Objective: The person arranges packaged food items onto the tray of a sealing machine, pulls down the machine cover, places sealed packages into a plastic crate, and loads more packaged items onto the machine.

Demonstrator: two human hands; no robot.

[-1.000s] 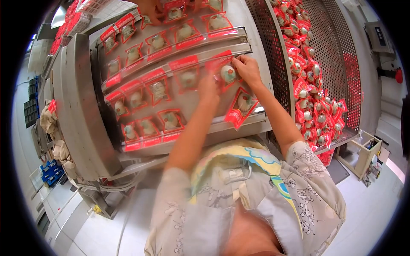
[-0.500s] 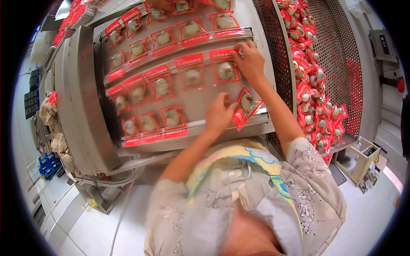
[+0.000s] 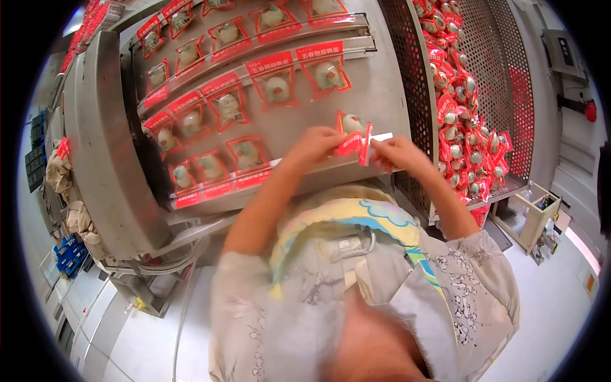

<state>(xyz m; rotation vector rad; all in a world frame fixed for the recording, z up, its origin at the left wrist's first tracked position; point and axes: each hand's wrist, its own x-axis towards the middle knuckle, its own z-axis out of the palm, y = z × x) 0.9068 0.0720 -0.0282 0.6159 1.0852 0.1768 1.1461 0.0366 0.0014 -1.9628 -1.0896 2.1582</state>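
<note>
Near the front right of the metal machine bed (image 3: 372, 83), a red-edged clear packet with an egg-like item (image 3: 351, 122) is between my hands. My left hand (image 3: 318, 145) pinches its red end from the left. The fingers of my right hand (image 3: 398, 155) are closed at the packet's right side, by a narrow red strip. To the upper left, a packet (image 3: 328, 75) lies with its red end on the middle sealing bar (image 3: 356, 46). More packets lie in rows further left, including one (image 3: 245, 153) on the front row.
A perforated metal bin (image 3: 493, 63) at the right holds a heap of red packets (image 3: 474, 156). A thick metal housing (image 3: 121, 159) borders the bed's left side. Blue crates (image 3: 71, 254) are on the far left, and a small frame stand (image 3: 531, 216) is at the lower right.
My right hand has come down from the middle bar to the front edge. My left hand has closed on the loose front-right packet, now turned. The other person's hand has left the top of view.
</note>
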